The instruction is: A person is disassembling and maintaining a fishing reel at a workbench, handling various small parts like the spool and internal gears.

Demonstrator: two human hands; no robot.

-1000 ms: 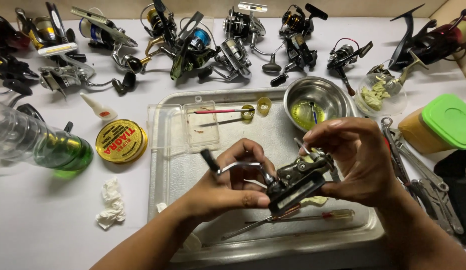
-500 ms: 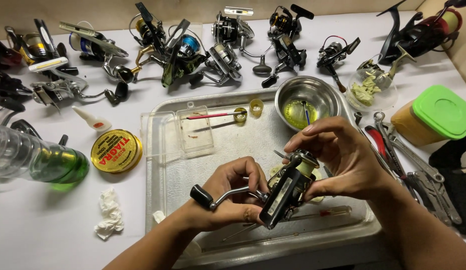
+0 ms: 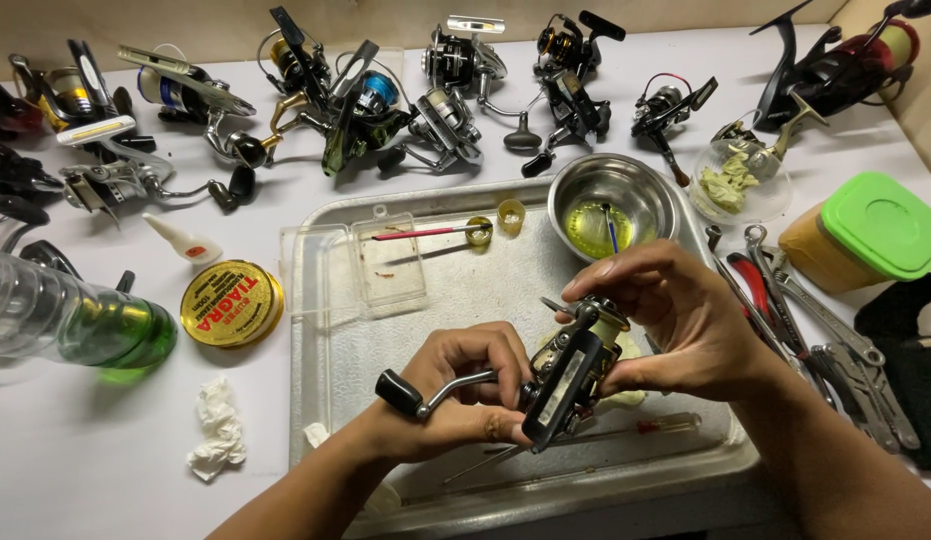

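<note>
Black fishing reel (image 3: 565,375) is held by both hands above the metal tray (image 3: 315,330).
Right hand (image 3: 685,325) is at 3 o'clock from the reel, fingers curled closed around the reel body. Left hand (image 3: 465,390) is at 9 o'clock, fingers pinched on the crank handle (image 3: 425,393), whose black knob points to 9 o'clock. Steel bowl (image 3: 610,205) stands at 12 o'clock, apart from the reel.
</note>
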